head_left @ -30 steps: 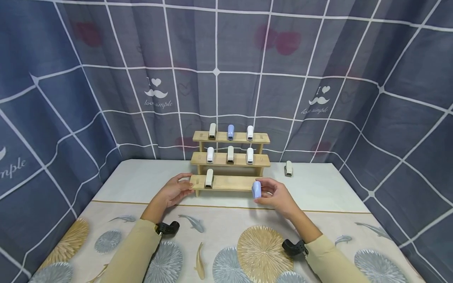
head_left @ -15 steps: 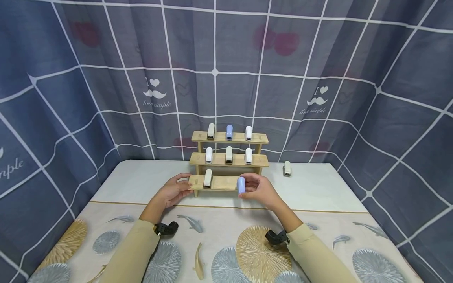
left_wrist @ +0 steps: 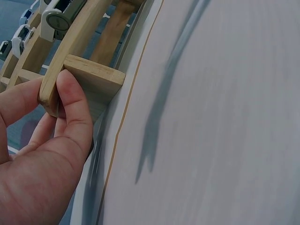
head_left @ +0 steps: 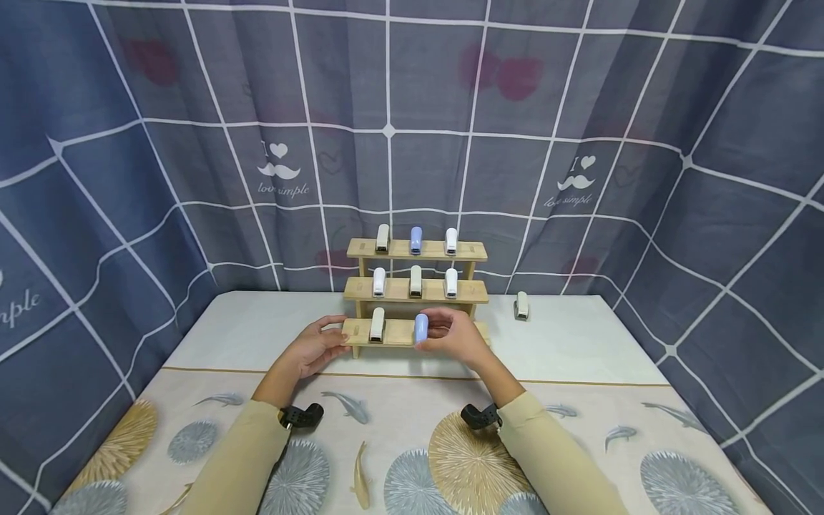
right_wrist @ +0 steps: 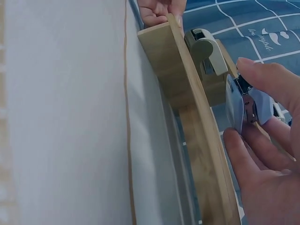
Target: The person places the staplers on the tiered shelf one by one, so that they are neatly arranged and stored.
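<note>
My right hand holds a small blue stapler between thumb and fingers, over the middle of the lowest board of a three-step wooden stand. In the right wrist view the blue stapler is beside the board, its metal parts showing. My left hand pinches the left end of that board; the left wrist view shows the thumb below the board and a finger on its other side. A cream stapler stands on the lowest step, left of the blue one.
The middle step carries white staplers around a cream one. On the top step are a cream, a blue and a white stapler. Another cream stapler lies on the table at right. A checked curtain hangs behind.
My right hand has carried the blue stapler leftward from the right end of the lowest step to its middle. The left hand keeps its grip on the board's end.
</note>
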The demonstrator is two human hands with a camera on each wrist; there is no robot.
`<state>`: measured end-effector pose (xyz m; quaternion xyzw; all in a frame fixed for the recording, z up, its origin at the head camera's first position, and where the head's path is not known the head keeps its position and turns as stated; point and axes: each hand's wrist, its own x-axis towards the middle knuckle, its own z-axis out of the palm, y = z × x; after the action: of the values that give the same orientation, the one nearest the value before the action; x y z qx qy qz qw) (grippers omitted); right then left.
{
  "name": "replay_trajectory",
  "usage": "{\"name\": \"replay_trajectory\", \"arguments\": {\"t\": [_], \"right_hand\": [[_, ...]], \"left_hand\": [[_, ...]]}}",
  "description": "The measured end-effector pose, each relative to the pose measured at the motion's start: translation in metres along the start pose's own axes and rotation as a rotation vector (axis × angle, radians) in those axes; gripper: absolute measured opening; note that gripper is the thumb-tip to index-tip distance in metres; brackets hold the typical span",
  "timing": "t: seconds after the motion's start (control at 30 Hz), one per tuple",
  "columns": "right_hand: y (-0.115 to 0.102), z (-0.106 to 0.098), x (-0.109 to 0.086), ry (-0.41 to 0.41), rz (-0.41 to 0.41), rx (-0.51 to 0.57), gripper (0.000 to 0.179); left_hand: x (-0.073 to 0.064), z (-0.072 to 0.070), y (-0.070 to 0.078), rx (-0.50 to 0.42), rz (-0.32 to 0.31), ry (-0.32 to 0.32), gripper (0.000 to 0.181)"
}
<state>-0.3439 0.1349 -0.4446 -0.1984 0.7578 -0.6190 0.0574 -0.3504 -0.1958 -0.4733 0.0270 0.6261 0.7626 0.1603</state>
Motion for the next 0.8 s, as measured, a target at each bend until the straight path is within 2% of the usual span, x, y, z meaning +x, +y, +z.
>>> {"name": "replay_trajectory", "arguments": {"t": [0.4,0.8], "right_hand": [[-0.003,0.007,0.014,0.018,0.000,-0.141,0.061],[0.000,0.008,0.018,0.019,-0.007,-0.164,0.061]], "left_hand": [[0.000,-0.001,0.000,0.007,0.008,-0.001,0.069],[0.000,-0.001,-0.001,0.011,0.006,0.001,0.070]]}}
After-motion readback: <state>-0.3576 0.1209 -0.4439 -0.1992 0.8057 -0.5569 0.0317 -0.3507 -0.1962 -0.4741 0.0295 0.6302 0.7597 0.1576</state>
